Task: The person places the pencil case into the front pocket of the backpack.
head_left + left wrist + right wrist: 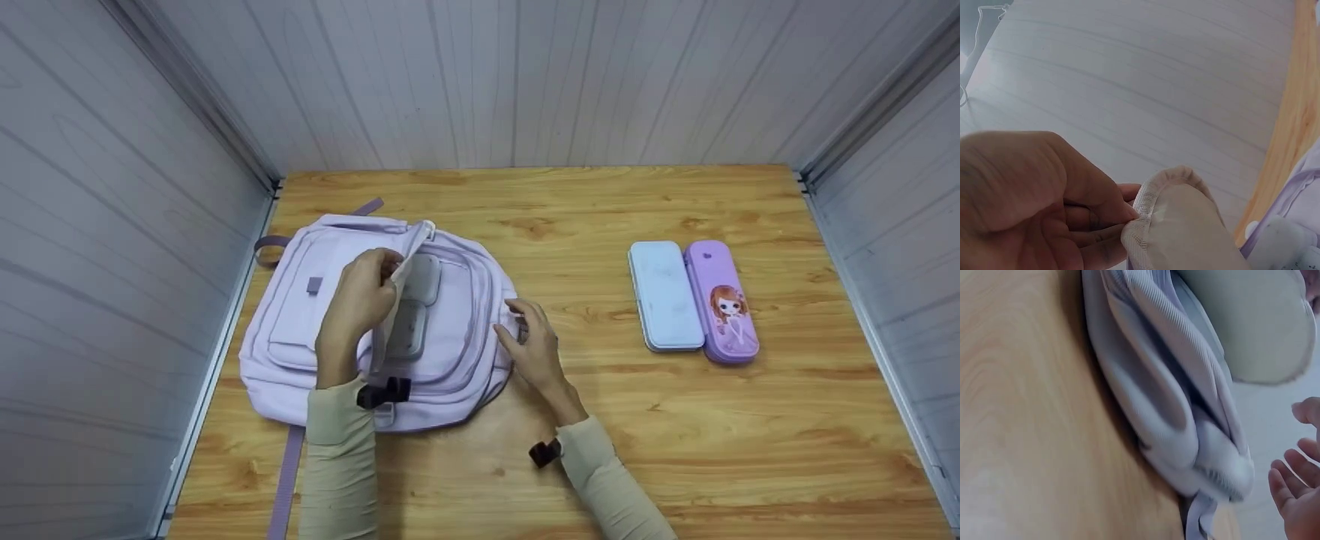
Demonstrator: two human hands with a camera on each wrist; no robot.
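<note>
A lilac backpack [296, 319] lies on the table at the left, its front pocket unzipped. My left hand [360, 296] holds up the pocket's flap; in the left wrist view the thumb and fingers pinch the flap's edge [1143, 216]. Inside the pocket sit two pale rectangular cases, a farther case [424, 279] and a nearer case [408, 330]. Beside the rounded right end of the backpack is my right hand [536, 349], fingers loosely bent. The right wrist view shows that hand [1300, 495] with spread fingers and nothing between them, apart from the bag.
To the right on the wooden table [810, 420], a light blue case [666, 296] lies against a purple pencil case [722, 300] with a doll picture. Panels stand around the left, back and right. A backpack strap [286, 480] trails toward the front.
</note>
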